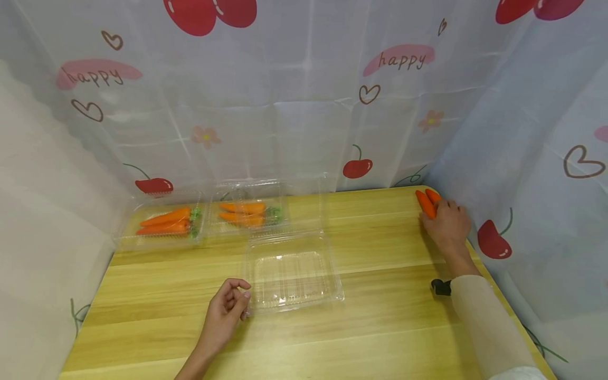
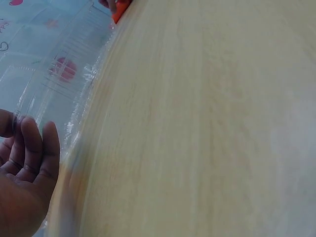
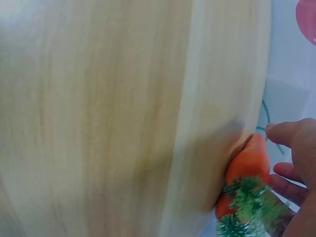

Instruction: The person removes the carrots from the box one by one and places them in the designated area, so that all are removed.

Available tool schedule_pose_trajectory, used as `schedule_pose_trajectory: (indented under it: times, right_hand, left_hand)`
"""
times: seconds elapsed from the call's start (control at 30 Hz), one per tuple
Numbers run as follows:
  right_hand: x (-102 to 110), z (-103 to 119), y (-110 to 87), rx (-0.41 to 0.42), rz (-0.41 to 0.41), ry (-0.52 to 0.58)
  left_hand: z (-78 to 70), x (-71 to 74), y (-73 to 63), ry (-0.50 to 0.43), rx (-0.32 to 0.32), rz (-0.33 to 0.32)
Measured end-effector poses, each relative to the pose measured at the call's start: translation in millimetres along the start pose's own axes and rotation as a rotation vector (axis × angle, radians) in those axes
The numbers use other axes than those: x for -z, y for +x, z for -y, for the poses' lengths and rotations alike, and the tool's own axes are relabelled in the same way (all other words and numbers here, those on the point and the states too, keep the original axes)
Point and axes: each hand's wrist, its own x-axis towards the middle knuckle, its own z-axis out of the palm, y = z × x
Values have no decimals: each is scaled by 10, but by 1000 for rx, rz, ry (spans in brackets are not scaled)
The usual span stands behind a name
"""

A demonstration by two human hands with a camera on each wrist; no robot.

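Note:
Near the front left corner of a hinged clear plastic container [image 1: 294, 279], my left hand [image 1: 224, 311] pinches the rim between thumb and fingers. The left wrist view shows the fingertips [image 2: 30, 129] at that rim. The container lies with its lid raised at the back, and its tray holds nothing. At the far right corner of the table, my right hand [image 1: 448, 224] reaches over two orange carrots [image 1: 426, 205]. In the right wrist view, the thumb stands spread from the fingers beside a carrot [image 3: 249, 165] with green leafy tops [image 3: 247, 197].
Two more clear containers stand at the back left: a left one [image 1: 127, 235] and one to its right [image 1: 214, 224], each with a pair of carrots inside. A printed curtain [image 1: 304, 121] borders the wooden table [image 1: 380, 327] behind and at the right.

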Motion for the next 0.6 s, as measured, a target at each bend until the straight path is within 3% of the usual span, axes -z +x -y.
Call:
schedule_pose_trajectory:
  times: [0.33,0.6]
  right_hand:
    - [120,212,-91,56,-14,-5]
    - [24,621,-439,197,-80,137]
  left_hand:
    - [7,-2,12,2,6,6]
    - [6,-11,10,-8,2,4]
